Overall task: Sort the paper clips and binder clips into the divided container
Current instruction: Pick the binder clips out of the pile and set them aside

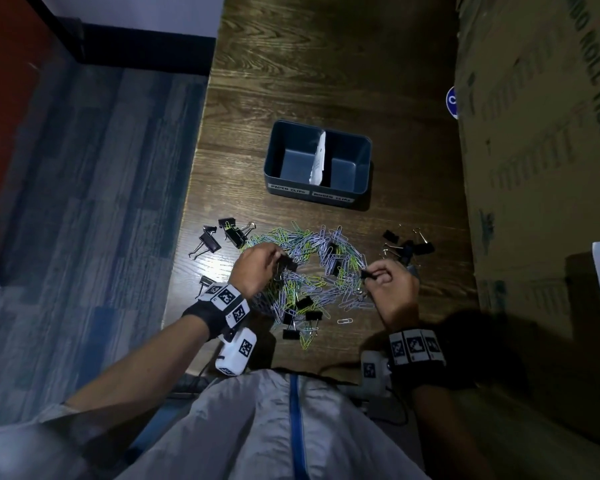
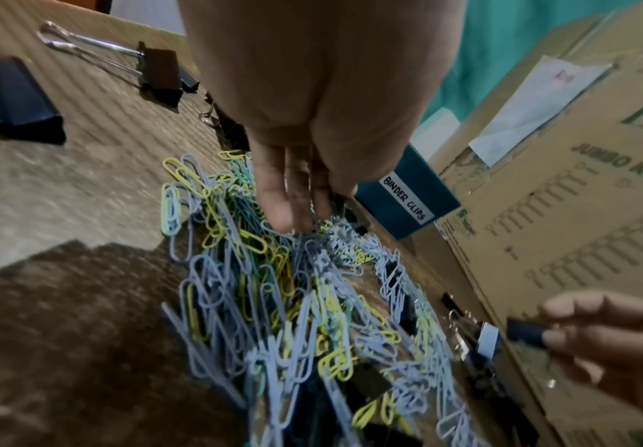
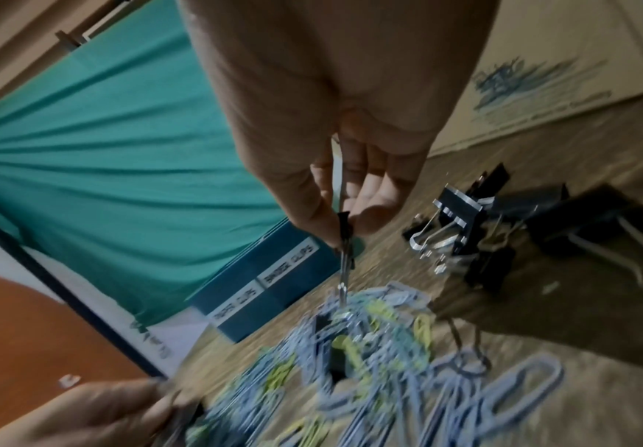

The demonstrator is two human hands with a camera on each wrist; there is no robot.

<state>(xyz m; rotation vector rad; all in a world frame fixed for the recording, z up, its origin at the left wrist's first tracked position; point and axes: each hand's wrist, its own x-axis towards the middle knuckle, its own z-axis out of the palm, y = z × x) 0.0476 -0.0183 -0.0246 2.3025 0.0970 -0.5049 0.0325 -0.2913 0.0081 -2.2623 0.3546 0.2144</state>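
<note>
A pile of blue, yellow and green paper clips (image 1: 312, 271) lies on the wooden table, with black binder clips mixed in. Behind it stands the dark blue divided container (image 1: 361, 181), its left half labelled paper clips and its right half binder clips; both halves look empty. My left hand (image 1: 280, 261) hovers over the pile's left side, fingers curled around a black binder clip (image 1: 289, 265). My right hand (image 1: 373, 276) pinches a small black binder clip (image 3: 344, 230) at the pile's right edge, and its wire handle hangs down into the paper clips (image 3: 369, 338).
Loose binder clips lie left of the pile (image 1: 222, 237), right of it (image 1: 409, 247) and near me (image 1: 302, 317). A large cardboard box (image 1: 541, 168) walls off the table's right side. The table edge (image 1: 187, 216) drops to the floor on the left.
</note>
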